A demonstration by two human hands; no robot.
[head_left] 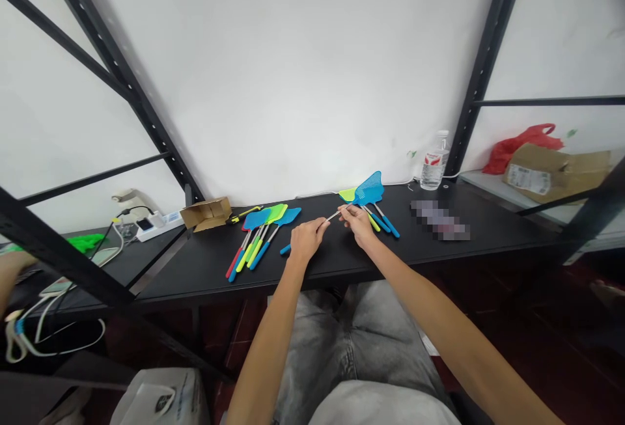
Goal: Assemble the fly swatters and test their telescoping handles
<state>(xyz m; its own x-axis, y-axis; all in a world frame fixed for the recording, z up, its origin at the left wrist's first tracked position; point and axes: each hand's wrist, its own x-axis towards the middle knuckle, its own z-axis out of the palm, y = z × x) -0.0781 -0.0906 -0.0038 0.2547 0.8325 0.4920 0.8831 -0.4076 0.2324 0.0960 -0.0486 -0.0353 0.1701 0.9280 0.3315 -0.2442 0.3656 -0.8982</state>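
Observation:
A blue fly swatter (pixel 369 185) is held slantwise over the table by both my hands. My left hand (pixel 306 240) closes around its lower part, and a blue handle end pokes out to the left beneath it. Farther up the thin metal rod, just below the mesh head, my right hand (pixel 357 222) pinches with its fingers. Beside my right hand lie several blue and yellow-green swatters (pixel 385 220), partly covered by the held one. Left of my left hand, a row of red, blue and yellow-green swatters (pixel 263 233) lies fanned out, handles toward me.
An opened cardboard box (pixel 208 214) and a yellow-black cutter (pixel 247 213) sit at the table's back left. A plastic bottle (pixel 433 163) stands at the back right, near a blurred-out item (pixel 440 220). Black metal posts (pixel 481 54) frame both sides. Another person's arm (pixel 14 272) shows far left.

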